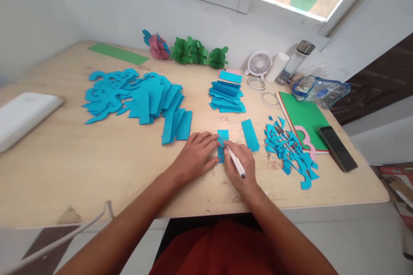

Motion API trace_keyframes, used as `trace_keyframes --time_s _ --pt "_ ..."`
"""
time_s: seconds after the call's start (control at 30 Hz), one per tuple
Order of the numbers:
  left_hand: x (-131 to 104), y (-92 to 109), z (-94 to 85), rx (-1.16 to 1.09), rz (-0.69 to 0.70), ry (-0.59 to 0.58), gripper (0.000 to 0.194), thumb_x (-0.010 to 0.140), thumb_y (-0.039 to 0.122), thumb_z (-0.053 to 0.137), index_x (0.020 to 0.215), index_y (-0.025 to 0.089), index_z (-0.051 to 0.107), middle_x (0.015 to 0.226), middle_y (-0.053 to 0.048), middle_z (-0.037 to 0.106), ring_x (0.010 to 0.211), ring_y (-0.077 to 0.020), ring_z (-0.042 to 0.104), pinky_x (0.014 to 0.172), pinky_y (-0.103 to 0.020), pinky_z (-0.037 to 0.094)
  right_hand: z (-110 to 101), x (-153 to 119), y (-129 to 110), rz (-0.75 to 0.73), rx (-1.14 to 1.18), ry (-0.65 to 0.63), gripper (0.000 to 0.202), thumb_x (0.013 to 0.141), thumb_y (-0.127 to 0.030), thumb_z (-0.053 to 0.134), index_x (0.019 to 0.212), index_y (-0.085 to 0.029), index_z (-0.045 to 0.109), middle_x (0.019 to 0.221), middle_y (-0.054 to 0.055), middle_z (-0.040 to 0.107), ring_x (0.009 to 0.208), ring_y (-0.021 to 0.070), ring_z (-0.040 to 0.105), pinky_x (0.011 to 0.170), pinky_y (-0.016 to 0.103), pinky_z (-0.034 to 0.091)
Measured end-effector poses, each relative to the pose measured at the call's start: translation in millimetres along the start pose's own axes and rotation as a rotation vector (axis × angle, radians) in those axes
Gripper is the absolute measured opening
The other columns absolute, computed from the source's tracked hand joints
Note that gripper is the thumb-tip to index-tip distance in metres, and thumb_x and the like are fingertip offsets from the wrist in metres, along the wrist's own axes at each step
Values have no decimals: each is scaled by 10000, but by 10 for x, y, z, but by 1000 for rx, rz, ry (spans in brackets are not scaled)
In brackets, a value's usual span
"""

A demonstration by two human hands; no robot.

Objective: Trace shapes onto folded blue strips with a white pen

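Note:
A small upright blue paper strip (223, 133) lies on the wooden table between my two hands. My left hand (197, 154) rests flat with fingers spread, its fingertips on the strip's left edge. In my right hand (241, 164) is a white pen (236, 162) with a dark end toward me; its tip is at the strip, hidden by my fingers. Just right of this hand lies another blue strip (250, 135). Behind the hands is a stack of blue strips (227, 96). To the left are blue rectangles (177, 125) and a heap of curved blue cutouts (109, 94).
Blue scraps (285, 146), a green sheet (306, 116), a pink shape (305, 139) and a phone (337, 148) lie right. Along the wall stand green paper shapes (195, 51), a fan (260, 64) and a bottle (295, 62). A white device (27, 116) lies far left.

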State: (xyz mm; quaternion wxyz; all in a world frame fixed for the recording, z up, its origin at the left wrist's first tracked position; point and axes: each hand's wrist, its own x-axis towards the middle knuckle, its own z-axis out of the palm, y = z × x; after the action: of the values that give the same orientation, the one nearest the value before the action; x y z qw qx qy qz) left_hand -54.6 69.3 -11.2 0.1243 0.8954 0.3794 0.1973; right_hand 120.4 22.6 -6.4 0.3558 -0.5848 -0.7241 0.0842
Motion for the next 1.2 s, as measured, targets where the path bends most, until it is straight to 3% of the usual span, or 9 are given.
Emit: trace_keyframes --time_s 0.17,0.4,0.83,1.2 --pt "49 -27 -87 31 18 -57 368 832 292 621 1188 195 609 1369 -136 583 1261 -340 489 1041 -530 380 -7 6 -14 0 10 -3 269 960 -232 465 1136 -219 667 983 80 746 903 243 643 805 387 464" --pt "72 -154 -101 -43 50 -45 349 826 336 639 1162 244 634 1357 -105 598 1292 -329 475 1061 -528 370 4 0 6 -21 23 11 273 954 -219 468 1148 -221 659 950 77 744 885 237 649 804 386 473" --pt "26 -162 -120 -76 28 -37 289 899 327 523 1136 202 631 1423 -111 543 1354 -335 411 1083 -547 367 17 -6 10 -30 17 10 260 962 -205 467 1143 -219 653 942 75 740 905 243 654 832 406 480" --pt "69 -148 -126 -82 9 62 353 894 303 514 1221 176 559 1389 -124 566 1365 -318 397 1113 -550 331 6 -1 -17 -24 19 8 252 966 -199 471 1135 -183 657 938 87 737 900 241 654 831 398 478"
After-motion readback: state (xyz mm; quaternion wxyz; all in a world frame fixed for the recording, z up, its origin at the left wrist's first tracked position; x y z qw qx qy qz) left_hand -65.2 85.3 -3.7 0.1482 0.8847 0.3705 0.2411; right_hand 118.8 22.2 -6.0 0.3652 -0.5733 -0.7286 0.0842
